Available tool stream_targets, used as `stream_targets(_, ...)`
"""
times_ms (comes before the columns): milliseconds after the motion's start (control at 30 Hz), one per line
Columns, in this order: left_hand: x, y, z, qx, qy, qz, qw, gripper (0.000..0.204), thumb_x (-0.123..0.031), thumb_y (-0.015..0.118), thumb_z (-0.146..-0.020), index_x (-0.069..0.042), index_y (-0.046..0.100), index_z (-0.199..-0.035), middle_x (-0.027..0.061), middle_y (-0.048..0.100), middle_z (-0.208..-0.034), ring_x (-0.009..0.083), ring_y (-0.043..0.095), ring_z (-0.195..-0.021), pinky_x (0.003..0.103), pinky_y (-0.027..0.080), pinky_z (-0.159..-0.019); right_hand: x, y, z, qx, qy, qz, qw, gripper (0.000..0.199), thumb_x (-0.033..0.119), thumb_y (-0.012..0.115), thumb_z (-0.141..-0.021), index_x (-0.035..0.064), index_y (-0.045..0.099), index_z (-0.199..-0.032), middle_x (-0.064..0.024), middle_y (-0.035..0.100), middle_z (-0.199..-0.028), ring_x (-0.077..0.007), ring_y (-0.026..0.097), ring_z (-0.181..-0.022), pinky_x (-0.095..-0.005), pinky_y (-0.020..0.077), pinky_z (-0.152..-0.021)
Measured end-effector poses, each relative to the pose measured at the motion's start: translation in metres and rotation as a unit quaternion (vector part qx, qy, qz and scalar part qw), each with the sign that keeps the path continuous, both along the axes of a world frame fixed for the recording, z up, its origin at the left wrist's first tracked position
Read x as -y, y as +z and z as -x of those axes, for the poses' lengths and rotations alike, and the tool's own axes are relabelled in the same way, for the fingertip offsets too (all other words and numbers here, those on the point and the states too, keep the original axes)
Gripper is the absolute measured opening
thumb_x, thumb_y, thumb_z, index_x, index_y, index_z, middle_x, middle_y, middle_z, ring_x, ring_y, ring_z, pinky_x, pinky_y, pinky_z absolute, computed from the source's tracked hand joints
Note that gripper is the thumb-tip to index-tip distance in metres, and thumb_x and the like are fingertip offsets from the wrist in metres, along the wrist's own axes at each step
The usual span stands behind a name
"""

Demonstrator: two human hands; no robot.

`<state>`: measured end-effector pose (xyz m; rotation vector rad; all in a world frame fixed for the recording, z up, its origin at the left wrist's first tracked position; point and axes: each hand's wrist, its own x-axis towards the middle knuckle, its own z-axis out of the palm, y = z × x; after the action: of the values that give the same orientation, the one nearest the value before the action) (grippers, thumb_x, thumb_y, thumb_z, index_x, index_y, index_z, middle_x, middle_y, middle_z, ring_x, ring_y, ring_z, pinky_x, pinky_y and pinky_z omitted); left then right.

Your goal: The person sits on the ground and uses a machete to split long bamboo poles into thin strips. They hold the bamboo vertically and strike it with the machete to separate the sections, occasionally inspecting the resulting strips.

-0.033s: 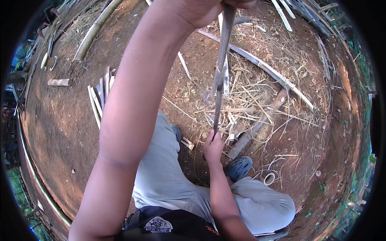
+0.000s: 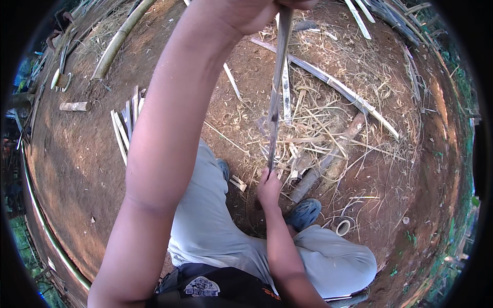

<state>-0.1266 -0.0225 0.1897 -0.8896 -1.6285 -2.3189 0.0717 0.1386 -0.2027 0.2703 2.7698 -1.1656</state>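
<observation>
My left hand (image 2: 262, 15) is raised at the top edge of the picture, partly cut off, closed around the upper end of a long bamboo strip (image 2: 281, 56). The strip runs down in front of me toward my right hand (image 2: 269, 190), which is low between my knees. That hand is wrapped around what looks like a dark, narrow knife (image 2: 272, 146), pointing up along the strip. Strip and blade overlap, so where one ends is hard to make out. The knife's handle is mostly hidden in my fist.
Shavings (image 2: 318, 123) cover the soil ahead, around a short log (image 2: 313, 182) and a long split bamboo piece (image 2: 334, 82). Cut slats (image 2: 120, 133) lie left beyond my forearm. A hollow bamboo section (image 2: 341, 226) rests by my right knee, and a thick pole (image 2: 120, 41) lies far left.
The strip and knife have shifted slightly left and stand a little more upright. Both hands moved slightly left with them, and both remain closed.
</observation>
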Motion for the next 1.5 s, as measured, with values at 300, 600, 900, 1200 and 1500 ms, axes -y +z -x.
stream_targets(300,0.012,-0.016,0.013,0.021,0.104,0.000,0.994,0.043,-0.019,0.052,-0.097,-0.020,0.033,-0.058,-0.0067,0.029,-0.044,0.0055,0.023,-0.036,0.025,0.018,-0.034,0.003,0.051,0.015,-0.100,-0.024,0.062,0.993,0.027,0.020,0.051,-0.100,-0.0007,0.056,-0.083,-0.0203,0.056,-0.059,-0.0415,0.058,-0.057,-0.0490,0.0428,-0.055)
stream_targets(600,0.036,-0.003,-0.002,-0.014,-0.010,-0.088,0.996,0.047,-0.019,0.052,-0.097,-0.022,0.036,-0.053,-0.0079,0.027,-0.040,0.0041,0.021,-0.030,0.024,0.015,-0.028,-0.001,0.023,0.013,0.000,-0.025,0.009,1.000,0.031,0.025,0.051,-0.098,-0.0001,0.057,-0.081,-0.0247,0.062,-0.068,-0.0449,0.063,-0.067,-0.0523,0.0476,-0.061)
stream_targets(900,0.024,-0.007,-0.013,0.013,-0.006,-0.089,0.996,0.048,-0.019,0.050,-0.097,-0.021,0.034,-0.052,-0.0082,0.026,-0.039,0.0049,0.020,-0.030,0.024,0.014,-0.028,-0.003,0.018,0.004,0.016,-0.034,0.021,0.999,0.031,0.025,0.051,-0.098,-0.0013,0.059,-0.084,-0.0262,0.061,-0.069,-0.0464,0.062,-0.069,-0.0543,0.0466,-0.064)
stream_targets(1200,-0.003,0.010,-0.034,-0.010,0.065,0.035,0.997,0.049,-0.017,0.050,-0.095,-0.021,0.033,-0.050,-0.0073,0.025,-0.040,0.0047,0.021,-0.031,0.025,0.014,-0.031,0.000,0.015,0.000,0.043,-0.016,0.007,0.999,0.032,0.025,0.051,-0.097,-0.0021,0.058,-0.081,-0.0275,0.062,-0.071,-0.0475,0.062,-0.070,-0.0555,0.0465,-0.067)
stream_targets(1500,-0.008,0.010,-0.043,-0.001,0.140,0.004,0.990,0.047,-0.017,0.051,-0.095,-0.022,0.032,-0.052,-0.0078,0.024,-0.040,0.0047,0.021,-0.032,0.024,0.014,-0.030,0.006,0.021,-0.001,0.058,-0.019,0.019,0.998,0.031,0.025,0.050,-0.098,-0.0021,0.060,-0.087,-0.0282,0.063,-0.072,-0.0481,0.062,-0.072,-0.0561,0.0475,-0.069)
